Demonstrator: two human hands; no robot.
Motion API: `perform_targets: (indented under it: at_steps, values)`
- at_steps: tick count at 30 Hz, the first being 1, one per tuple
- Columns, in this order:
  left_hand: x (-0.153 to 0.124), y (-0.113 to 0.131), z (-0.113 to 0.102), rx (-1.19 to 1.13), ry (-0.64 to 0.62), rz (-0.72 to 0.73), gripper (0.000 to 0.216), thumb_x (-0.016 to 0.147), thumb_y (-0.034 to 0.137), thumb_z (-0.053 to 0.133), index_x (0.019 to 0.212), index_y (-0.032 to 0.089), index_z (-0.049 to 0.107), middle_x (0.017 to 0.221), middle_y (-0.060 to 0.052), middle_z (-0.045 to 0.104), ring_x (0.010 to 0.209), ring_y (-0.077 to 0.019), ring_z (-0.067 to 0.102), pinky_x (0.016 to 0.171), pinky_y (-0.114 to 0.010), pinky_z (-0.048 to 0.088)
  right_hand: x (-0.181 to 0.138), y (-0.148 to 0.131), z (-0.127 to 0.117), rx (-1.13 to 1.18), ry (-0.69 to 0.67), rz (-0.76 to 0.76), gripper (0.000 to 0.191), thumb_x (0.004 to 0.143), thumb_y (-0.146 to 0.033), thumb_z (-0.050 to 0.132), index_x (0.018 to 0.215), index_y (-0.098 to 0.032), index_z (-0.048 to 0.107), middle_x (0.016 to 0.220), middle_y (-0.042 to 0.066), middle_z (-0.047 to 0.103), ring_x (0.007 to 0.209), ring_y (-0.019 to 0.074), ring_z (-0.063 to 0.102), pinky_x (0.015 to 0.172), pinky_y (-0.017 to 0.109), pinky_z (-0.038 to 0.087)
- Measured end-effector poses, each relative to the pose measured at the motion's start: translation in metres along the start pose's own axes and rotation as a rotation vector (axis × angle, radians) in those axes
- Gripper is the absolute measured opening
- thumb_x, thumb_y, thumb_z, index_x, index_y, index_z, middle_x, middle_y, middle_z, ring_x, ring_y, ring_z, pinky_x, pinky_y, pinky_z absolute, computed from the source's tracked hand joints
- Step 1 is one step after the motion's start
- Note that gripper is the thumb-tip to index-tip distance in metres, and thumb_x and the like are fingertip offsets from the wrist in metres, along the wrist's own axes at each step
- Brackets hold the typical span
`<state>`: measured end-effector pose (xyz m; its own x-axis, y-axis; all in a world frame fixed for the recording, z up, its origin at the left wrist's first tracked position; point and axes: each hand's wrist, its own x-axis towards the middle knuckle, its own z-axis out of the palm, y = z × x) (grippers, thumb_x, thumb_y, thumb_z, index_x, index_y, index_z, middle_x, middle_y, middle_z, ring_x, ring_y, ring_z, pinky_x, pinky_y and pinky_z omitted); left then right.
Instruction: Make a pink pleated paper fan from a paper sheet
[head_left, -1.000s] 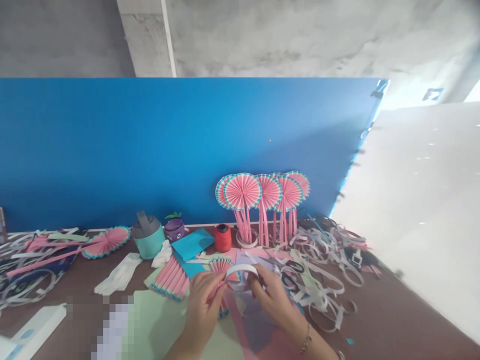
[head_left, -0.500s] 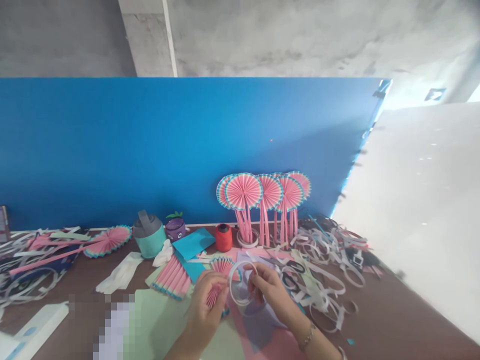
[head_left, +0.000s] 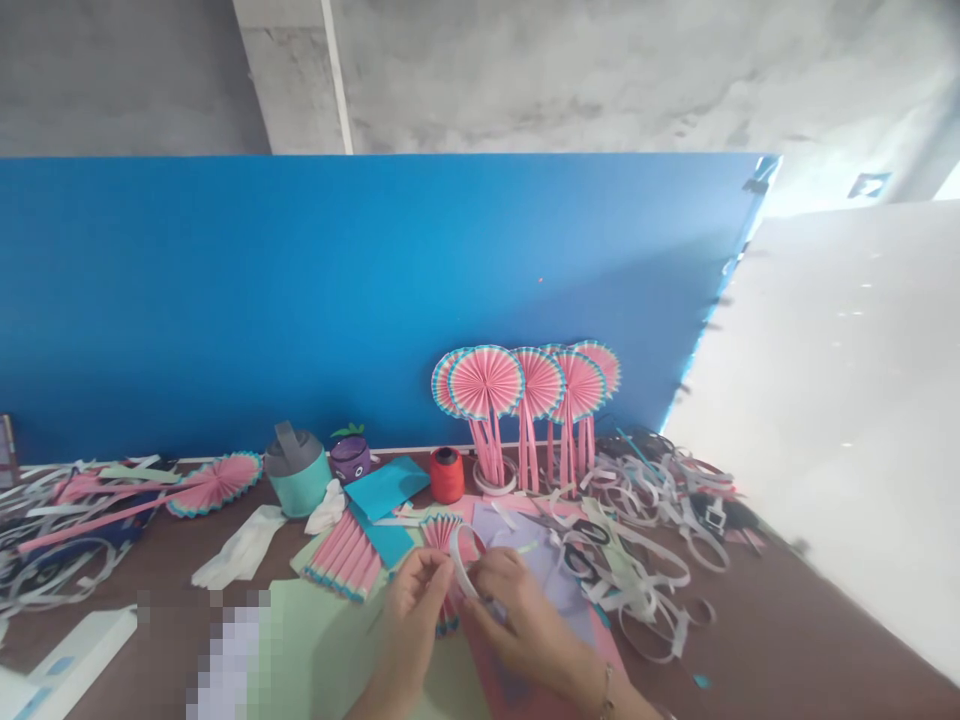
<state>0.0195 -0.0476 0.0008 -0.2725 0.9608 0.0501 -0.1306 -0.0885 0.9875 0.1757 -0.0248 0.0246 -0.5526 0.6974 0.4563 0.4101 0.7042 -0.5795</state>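
Between my two hands is a thin white roll of tape [head_left: 458, 552], tilted so that its narrow band shows. My right hand [head_left: 521, 615] is closed round its right side, some fingers hidden behind the palm. With thumb and forefinger pinched, my left hand [head_left: 411, 605] grips at the roll's left edge. A pleated pink paper fan piece [head_left: 441, 530] with blue edges lies just behind and beneath the hands. Under them are a pale green sheet [head_left: 315, 640], a lilac sheet [head_left: 559, 570] and pink paper [head_left: 487, 665].
Finished pink paper fans [head_left: 487, 383] stand against the blue partition [head_left: 337, 290]. Beside them is a red thread spool [head_left: 447, 476]. White strips [head_left: 637, 580] tangle at right, near black-handled scissors [head_left: 589, 530]. Leftward are folded pink strips [head_left: 345, 558], a teal container [head_left: 298, 480] and a white glove [head_left: 240, 545].
The roll has turned from facing me to nearly edge-on. My right hand has shifted left and closed in round it. My left hand stays at its left edge.
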Motion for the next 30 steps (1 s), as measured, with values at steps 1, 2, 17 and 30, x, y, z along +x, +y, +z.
perform_targets:
  at_steps: [1,2,17,30]
  values:
    - [0.001,0.0,-0.001,0.035,0.005,0.028,0.034,0.075,0.051,0.067,0.079,0.017,0.06,0.071,0.0,0.057,0.067,-0.0144,0.054,0.062,-0.022,0.044,0.0,0.001,0.001,0.008,-0.021,0.013,0.026,0.091,-0.025,0.043,0.066,-0.02,0.046,0.07,0.001,0.055,0.071,0.0161,0.05,0.075,0.03,0.041]
    - [0.001,0.0,-0.002,0.077,0.016,0.07,0.033,0.076,0.05,0.066,0.08,0.018,0.061,0.074,-0.001,0.059,0.072,-0.0164,0.056,0.067,-0.024,0.046,0.001,0.002,0.001,0.016,-0.035,0.026,0.03,0.093,-0.026,0.04,0.064,-0.02,0.043,0.065,-0.001,0.051,0.068,0.0152,0.048,0.073,0.029,0.04]
    - [0.002,-0.002,-0.006,0.223,0.084,0.265,0.027,0.08,0.047,0.061,0.078,0.02,0.063,0.094,-0.007,0.062,0.095,-0.022,0.059,0.088,-0.032,0.047,0.004,0.015,-0.012,-0.166,-0.004,-0.023,0.027,0.092,-0.014,0.032,0.069,-0.02,0.043,0.062,-0.001,0.051,0.059,0.0133,0.042,0.07,0.028,0.032]
    - [0.0,0.001,-0.004,0.166,0.102,0.227,0.03,0.078,0.049,0.062,0.078,0.019,0.062,0.089,-0.007,0.064,0.09,-0.0215,0.06,0.081,-0.029,0.049,0.005,0.013,-0.015,-0.15,-0.019,-0.033,0.029,0.094,-0.013,0.031,0.068,-0.02,0.042,0.062,-0.002,0.051,0.056,0.0119,0.041,0.07,0.028,0.031]
